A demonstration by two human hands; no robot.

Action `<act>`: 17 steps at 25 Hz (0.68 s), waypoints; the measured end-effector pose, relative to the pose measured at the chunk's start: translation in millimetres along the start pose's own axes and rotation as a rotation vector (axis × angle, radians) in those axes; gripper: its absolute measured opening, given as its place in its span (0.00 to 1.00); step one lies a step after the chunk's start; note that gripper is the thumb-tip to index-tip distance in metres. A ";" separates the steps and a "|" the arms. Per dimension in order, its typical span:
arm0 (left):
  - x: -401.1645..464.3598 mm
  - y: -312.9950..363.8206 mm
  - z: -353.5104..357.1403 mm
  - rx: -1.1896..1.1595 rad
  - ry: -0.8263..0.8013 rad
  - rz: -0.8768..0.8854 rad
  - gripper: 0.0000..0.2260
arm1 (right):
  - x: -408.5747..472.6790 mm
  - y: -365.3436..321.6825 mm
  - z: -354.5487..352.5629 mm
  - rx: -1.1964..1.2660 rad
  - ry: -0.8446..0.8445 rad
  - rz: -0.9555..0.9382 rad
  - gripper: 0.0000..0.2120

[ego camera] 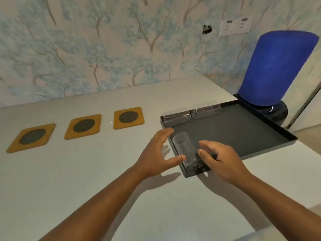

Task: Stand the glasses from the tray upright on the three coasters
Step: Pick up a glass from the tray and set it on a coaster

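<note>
Left hand [157, 150] and right hand [218, 159] flank clear glass tumbler [186, 151] lying at near-left corner of black metal tray [243, 133]; each grip spread wide, holding nothing (left thumb at glass, contact unclear). Three tan square coasters [83, 126] bare on bench.

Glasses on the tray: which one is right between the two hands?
The glass nearest the person, lying alone at the tray's near left corner between the left hand and right hand. The other two lie along the far edge.
</note>
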State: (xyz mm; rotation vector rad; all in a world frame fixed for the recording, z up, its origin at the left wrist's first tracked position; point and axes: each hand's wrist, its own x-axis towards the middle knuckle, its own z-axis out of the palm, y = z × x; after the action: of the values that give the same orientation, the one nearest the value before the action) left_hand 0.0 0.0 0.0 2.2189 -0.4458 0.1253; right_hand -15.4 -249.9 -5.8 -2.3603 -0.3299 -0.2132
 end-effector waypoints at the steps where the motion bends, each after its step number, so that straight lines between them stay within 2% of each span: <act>1: 3.0 1.7 4.4 -0.004 -0.048 -0.024 0.45 | -2.9 3.5 3.3 0.040 0.024 0.019 0.23; 3: 8.0 1.0 15.1 0.027 -0.128 -0.065 0.50 | -9.0 9.2 10.2 0.052 0.076 -0.026 0.21; 6: 10.5 -3.0 30.9 0.017 -0.176 -0.088 0.53 | -19.4 13.1 24.7 0.033 0.103 -0.103 0.16; 10: 5.8 -8.8 46.3 -0.059 -0.147 -0.126 0.54 | -26.8 16.4 33.6 0.034 0.166 -0.074 0.22; 17: 5.1 -14.7 53.3 -0.087 -0.113 -0.143 0.52 | -24.6 17.2 35.6 0.050 0.156 -0.073 0.21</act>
State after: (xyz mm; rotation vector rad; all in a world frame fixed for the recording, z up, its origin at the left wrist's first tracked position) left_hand 6.7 -33.9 -43.5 2.1713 -0.3459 -0.0938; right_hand -31.7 -241.6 -48.6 -2.2684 -0.3413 -0.4170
